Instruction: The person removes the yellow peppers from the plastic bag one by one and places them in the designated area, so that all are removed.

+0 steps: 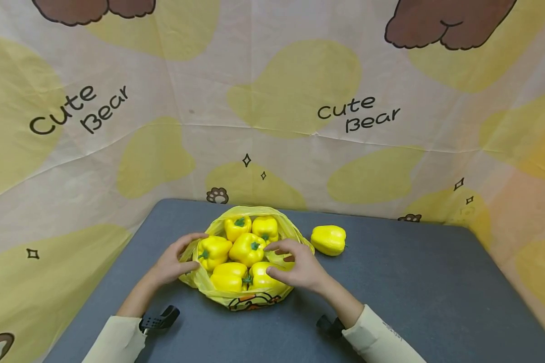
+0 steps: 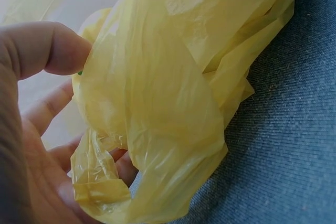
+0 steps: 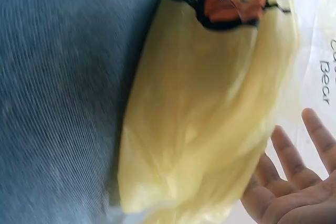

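Observation:
A yellow plastic bag (image 1: pixel 219 296) stands with its mouth spread wide on the table, holding several yellow bell peppers (image 1: pixel 245 249) with green stems. One more yellow bell pepper (image 1: pixel 329 240) lies outside, just right of the bag. My left hand (image 1: pixel 174 259) is at the bag's left rim, fingers and thumb spread; in the left wrist view the thumb touches the plastic and a loose bag handle (image 2: pixel 97 166) lies by the fingers. Over the bag's right side my right hand (image 1: pixel 302 264) hovers with fingers apart, near the peppers and holding nothing.
The blue-grey table (image 1: pixel 413 292) extends to the right of the bag. A printed cloth (image 1: pixel 272 106) with bear lettering hangs behind the table and along its sides. Dark wrist cameras (image 1: pixel 161 318) sit at both wrists, close above the table.

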`<state>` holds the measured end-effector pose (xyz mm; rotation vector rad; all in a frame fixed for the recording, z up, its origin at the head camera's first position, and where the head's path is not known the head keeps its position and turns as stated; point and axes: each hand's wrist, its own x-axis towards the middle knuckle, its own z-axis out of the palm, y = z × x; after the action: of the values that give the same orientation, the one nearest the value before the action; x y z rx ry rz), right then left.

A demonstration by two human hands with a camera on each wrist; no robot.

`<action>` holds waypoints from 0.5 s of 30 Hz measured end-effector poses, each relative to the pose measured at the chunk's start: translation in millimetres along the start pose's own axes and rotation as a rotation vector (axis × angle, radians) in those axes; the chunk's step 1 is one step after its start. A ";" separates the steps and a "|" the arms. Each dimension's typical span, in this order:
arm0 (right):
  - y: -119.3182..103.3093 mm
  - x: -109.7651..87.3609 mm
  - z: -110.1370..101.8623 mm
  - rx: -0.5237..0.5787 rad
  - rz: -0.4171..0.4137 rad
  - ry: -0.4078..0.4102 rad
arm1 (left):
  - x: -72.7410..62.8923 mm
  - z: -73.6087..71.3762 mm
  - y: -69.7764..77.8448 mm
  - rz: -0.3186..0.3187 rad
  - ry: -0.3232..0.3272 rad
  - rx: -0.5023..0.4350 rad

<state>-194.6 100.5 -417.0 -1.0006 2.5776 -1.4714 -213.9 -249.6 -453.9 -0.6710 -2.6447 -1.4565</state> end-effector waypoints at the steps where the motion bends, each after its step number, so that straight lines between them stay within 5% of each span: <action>1: -0.1 0.2 2.1 -0.002 0.004 -0.008 | 0.1 0.0 -0.1 0.000 0.000 0.001; 7: -1.8 0.0 11.4 -0.026 0.057 -0.025 | 0.0 0.0 0.4 -0.003 0.001 0.011; 15: 3.9 1.2 22.8 -0.060 0.021 -0.001 | -0.5 0.3 2.9 -0.012 0.002 0.022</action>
<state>-190.5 83.7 -432.5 -0.9770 2.6376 -1.3969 -212.3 -248.2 -451.9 -0.6532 -2.6638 -1.4277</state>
